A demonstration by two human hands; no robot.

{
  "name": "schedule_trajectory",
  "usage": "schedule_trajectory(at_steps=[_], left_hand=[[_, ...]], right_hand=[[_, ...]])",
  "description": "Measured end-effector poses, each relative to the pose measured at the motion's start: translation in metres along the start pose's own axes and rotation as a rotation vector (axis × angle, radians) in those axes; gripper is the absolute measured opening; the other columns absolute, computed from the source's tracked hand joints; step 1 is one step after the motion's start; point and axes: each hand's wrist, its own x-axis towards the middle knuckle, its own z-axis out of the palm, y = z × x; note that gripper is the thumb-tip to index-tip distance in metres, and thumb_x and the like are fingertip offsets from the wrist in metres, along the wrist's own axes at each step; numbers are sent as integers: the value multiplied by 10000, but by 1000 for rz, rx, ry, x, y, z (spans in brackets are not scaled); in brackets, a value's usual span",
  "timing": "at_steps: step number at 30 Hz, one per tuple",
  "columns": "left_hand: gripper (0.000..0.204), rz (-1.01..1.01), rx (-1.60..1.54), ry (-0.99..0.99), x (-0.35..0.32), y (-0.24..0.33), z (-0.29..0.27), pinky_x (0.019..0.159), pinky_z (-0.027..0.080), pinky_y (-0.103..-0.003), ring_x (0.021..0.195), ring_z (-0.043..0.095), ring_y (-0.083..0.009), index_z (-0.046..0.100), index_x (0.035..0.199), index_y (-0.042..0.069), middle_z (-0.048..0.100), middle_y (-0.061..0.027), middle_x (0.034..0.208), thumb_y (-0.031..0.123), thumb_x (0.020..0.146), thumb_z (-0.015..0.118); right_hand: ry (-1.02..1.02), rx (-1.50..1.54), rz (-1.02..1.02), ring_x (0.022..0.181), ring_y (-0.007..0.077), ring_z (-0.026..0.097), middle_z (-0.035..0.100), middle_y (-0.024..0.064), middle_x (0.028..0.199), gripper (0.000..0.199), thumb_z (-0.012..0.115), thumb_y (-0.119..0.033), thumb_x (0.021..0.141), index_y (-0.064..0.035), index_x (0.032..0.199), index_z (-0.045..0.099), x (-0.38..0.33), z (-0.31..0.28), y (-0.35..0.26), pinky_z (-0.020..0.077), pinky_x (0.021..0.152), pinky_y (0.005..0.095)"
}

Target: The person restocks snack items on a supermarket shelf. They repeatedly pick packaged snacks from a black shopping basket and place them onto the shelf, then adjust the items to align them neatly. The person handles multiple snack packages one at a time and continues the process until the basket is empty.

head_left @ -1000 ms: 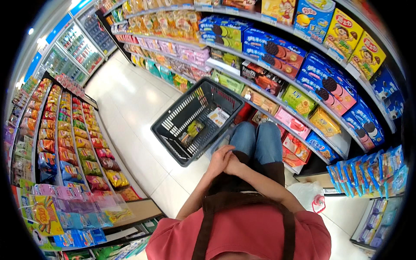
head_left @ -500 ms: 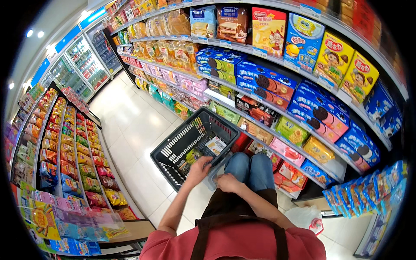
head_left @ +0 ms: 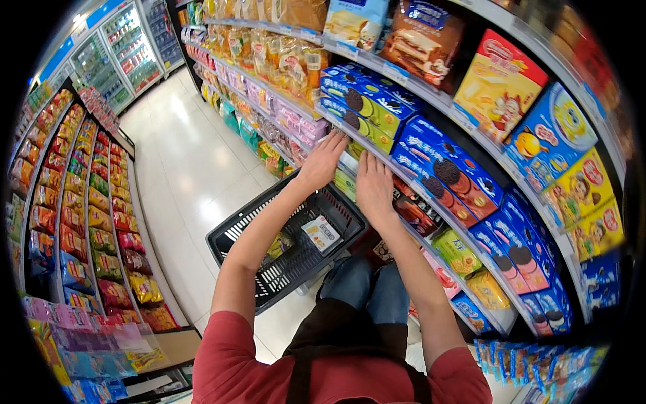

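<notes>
Both my arms stretch forward to the shelf on the right. My left hand (head_left: 323,161) is at the shelf just under the blue and green cookie boxes (head_left: 356,108), its fingers stretched out. Beside it, my right hand (head_left: 375,185) reaches into the same row with fingers extended, near dark red packs (head_left: 416,210). Their fingertips are partly hidden by the shelf edge, and I see nothing held. Below my left arm a dark grey shopping basket (head_left: 269,296) holds a white pack (head_left: 321,233) and a green pack (head_left: 279,244).
Shelves of bread packs (head_left: 289,64) and cookie boxes (head_left: 444,172) curve along the right. A rack of snack bags (head_left: 101,239) lines the left side of the tiled aisle (head_left: 182,175). Glass-door coolers (head_left: 128,44) stand at the far end. Hanging blue packets (head_left: 531,363) are at lower right.
Both hands have moved up and forward to the shelf, the left from the basket and the right from my lap. My view has shifted closer to the shelf.
</notes>
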Motion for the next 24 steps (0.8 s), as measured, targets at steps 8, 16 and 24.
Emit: schedule_trajectory(at_steps=[8,16,24], left_hand=[[379,87,271,-199,34,-25,52,1105,334,-494,1227,511,-335,586,1184,14,583,-169,1227,78,811,569],[334,101,299,-86,36,-21,42,1106,337,-464,1182,544,-287,598,1155,26,598,-127,1194,101,832,556],[262,91,337,-51,0,-13,6,1093,350,-442,1138,531,-270,588,1083,79,555,-99,1103,121,825,563]], right_hand=[[-229,73,339,1058,388,626,630,295,1126,367,488,-47,888,98,1222,539,32,38,8,468,949,486],[-97,-203,209,1085,333,610,636,179,1166,340,529,-95,889,-2,1215,559,24,33,-4,459,946,461],[124,-242,38,1060,266,573,605,125,1084,243,541,-137,866,-39,1084,590,23,28,-20,415,957,396]])
